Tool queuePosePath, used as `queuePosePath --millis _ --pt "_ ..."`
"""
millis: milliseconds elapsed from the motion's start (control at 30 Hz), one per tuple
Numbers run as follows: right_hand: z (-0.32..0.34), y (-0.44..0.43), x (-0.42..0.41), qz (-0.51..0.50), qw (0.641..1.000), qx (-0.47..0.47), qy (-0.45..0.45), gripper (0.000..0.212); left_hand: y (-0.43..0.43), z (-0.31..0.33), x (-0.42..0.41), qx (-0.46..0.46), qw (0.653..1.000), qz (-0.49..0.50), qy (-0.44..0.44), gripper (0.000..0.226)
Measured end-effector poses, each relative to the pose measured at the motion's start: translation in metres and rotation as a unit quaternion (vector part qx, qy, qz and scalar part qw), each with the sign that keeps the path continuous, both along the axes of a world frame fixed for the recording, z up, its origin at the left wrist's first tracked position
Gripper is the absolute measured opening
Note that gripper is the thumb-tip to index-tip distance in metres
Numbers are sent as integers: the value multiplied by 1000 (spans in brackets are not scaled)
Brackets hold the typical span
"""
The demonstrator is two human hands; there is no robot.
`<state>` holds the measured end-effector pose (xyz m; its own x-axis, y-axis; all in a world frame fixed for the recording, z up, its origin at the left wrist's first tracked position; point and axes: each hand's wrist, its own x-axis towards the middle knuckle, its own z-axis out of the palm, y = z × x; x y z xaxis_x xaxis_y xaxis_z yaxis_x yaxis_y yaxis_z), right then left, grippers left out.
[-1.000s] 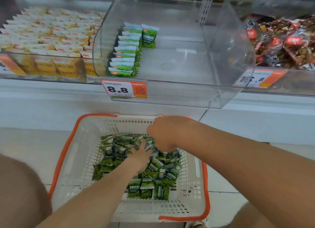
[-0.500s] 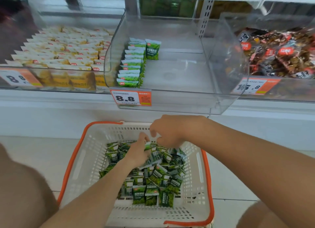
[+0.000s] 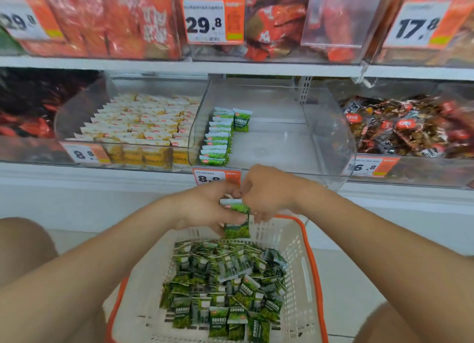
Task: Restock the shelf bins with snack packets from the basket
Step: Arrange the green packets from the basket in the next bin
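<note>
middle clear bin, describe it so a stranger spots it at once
On the lower shelf, look at the clear bin straight behind the white basket. Unlike its full neighbours, it is mostly bare, with a row of green packets along its left wall.

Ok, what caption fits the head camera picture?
Left hand and right hand hold green packets above the basket.

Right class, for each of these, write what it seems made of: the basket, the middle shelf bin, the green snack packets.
Basket: moulded plastic, matt white lattice walls, orange rim. Middle shelf bin: clear rigid plastic, perhaps acrylic; glossy, contents show through. Green snack packets: thin printed film, likely plastic, slightly shiny, crimped ends.
</note>
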<state>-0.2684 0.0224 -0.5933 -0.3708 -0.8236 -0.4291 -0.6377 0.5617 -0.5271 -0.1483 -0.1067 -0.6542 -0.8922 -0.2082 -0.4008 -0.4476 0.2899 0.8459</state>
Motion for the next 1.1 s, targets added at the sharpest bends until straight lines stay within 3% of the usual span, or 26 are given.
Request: queuePosePath --millis 100,200,500,567,633,700,800,900,1000,1100 --pt "13 -5 0 -92 990 -86 -69 14 -2 38 9 -47 996 23 66 30" --pt "22 -10 -5 -133 979 -139 -68 9 -7 60 18 -24 994 56 96 51" --pt "34 -25 -6 -146 962 -174 -149 13 -17 74 11 -16 981 142 134 71" --pt "38 -28 -14 -139 956 -180 -183 17 -19 79 8 -48 973 165 155 66" --pt "40 -34 -28 -149 945 -207 -205 17 -24 81 3 -159 953 185 179 66" --pt "38 -46 -46 -173 938 -240 -182 15 -32 78 -3 -292 915 190 203 64" --pt "27 -67 -78 -230 932 -267 -83 15 -50 71 -12 -466 838 156 235 44" --pt "6 -92 -109 -254 936 -244 28 23 -69 64 -23 -568 790 133 189 41" --pt "-15 -121 -132 -258 941 -208 67 41 -84 59 -33 -567 810 121 90 52" --pt "-28 -149 -144 -237 949 -159 131 43 -92 53 -40 -536 836 92 69 38"
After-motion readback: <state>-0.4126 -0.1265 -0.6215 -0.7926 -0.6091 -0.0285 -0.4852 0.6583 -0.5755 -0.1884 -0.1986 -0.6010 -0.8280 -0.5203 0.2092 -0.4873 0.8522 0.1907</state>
